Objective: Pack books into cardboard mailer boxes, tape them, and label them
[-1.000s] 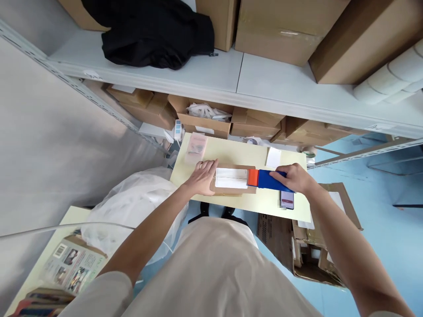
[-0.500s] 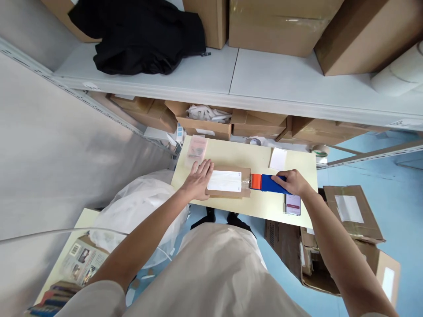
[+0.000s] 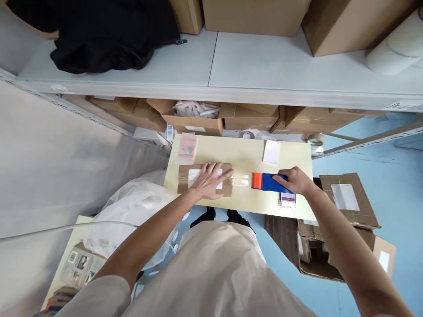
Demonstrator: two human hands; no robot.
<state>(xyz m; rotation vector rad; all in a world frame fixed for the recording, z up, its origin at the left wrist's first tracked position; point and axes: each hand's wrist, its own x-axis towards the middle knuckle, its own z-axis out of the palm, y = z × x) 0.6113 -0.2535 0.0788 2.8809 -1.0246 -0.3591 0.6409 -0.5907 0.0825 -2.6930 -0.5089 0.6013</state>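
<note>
My left hand (image 3: 209, 180) lies spread on top of a small brown cardboard box (image 3: 183, 180), near its right end. A white label (image 3: 194, 177) on the box is partly hidden by the fingers. In my right hand (image 3: 295, 181) is a blue and orange tape dispenser (image 3: 271, 182), with its orange end towards the box and a gap between them. A clear strip of packing tape (image 3: 241, 180) sticks out from the right end of the box across that gap. Below the dispenser a phone (image 3: 288, 200) lies partly covered on the table.
The pale yellow table (image 3: 228, 152) carries a pink packet (image 3: 187, 147) at back left and white paper (image 3: 271, 152) at back right. Behind stand a grey shelf (image 3: 264, 66) and several cartons. Open cartons (image 3: 343, 198) lie at right, a white plastic bag (image 3: 132, 207) at left.
The box has shifted left, away from the dispenser, and a strip of tape now shows between them. My left hand has moved from the box's left end towards its right end.
</note>
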